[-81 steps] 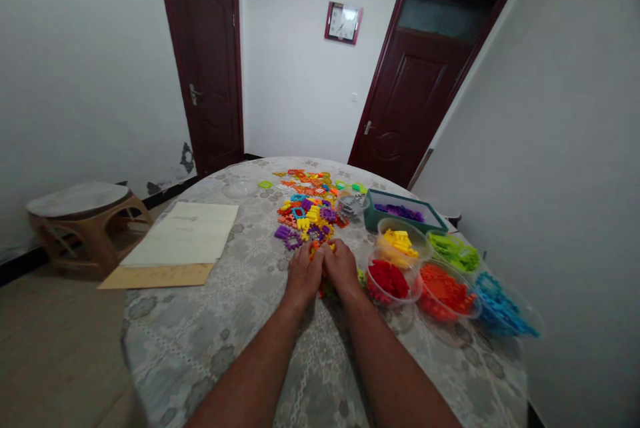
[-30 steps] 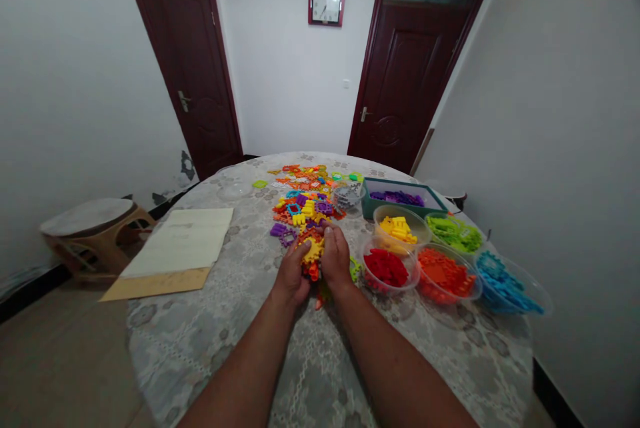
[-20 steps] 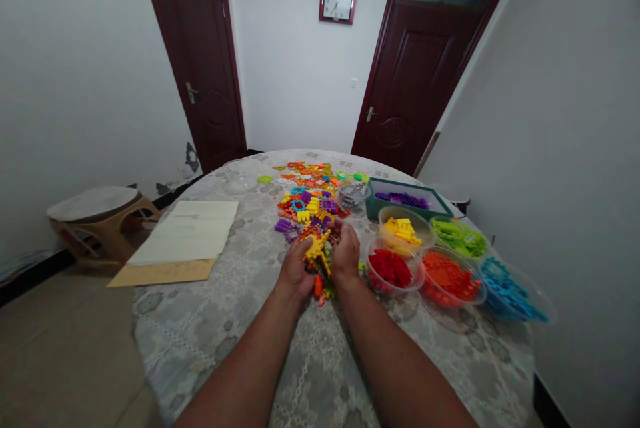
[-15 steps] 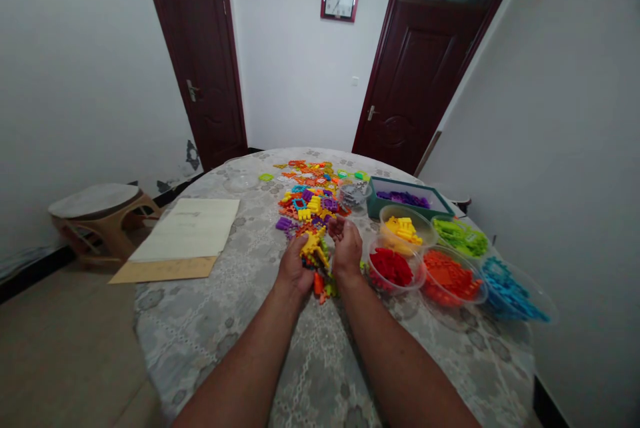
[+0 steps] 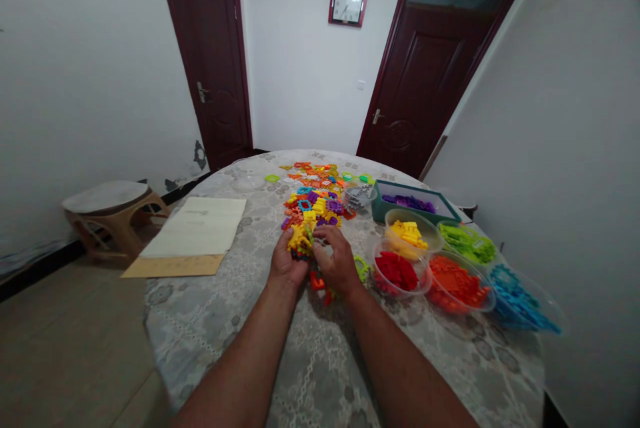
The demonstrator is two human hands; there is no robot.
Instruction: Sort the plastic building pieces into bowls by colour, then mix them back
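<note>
My left hand (image 5: 289, 264) is closed around a cluster of mostly yellow plastic interlocking building pieces (image 5: 299, 240), with some darker bits on its underside. From the right, my right hand (image 5: 341, 260) has its fingers bent against the cluster, pinching a thin light-green piece (image 5: 309, 235) at its side. Part of that green piece is hidden by the fingers. Below and between my hands lie an orange piece (image 5: 317, 280) and other small coloured pieces. Beyond my hands a mixed pile of loose pieces (image 5: 320, 205) spreads over the patterned tablecloth.
At the right stand clear bowls of red (image 5: 397, 271), yellow (image 5: 409, 233), orange (image 5: 457, 281), green (image 5: 467, 243) and blue pieces (image 5: 520, 295). Behind them is a teal box (image 5: 415, 201) of purple pieces, beside a bowl of grey pieces (image 5: 359, 197). Paper sheets (image 5: 200, 228) lie left, near a stool (image 5: 110, 215).
My right hand has gone from apart with fingers loosely curled to touching the cluster, pinching the green piece. My left hand keeps its hold on the yellow cluster. The camera view has shifted slightly.
</note>
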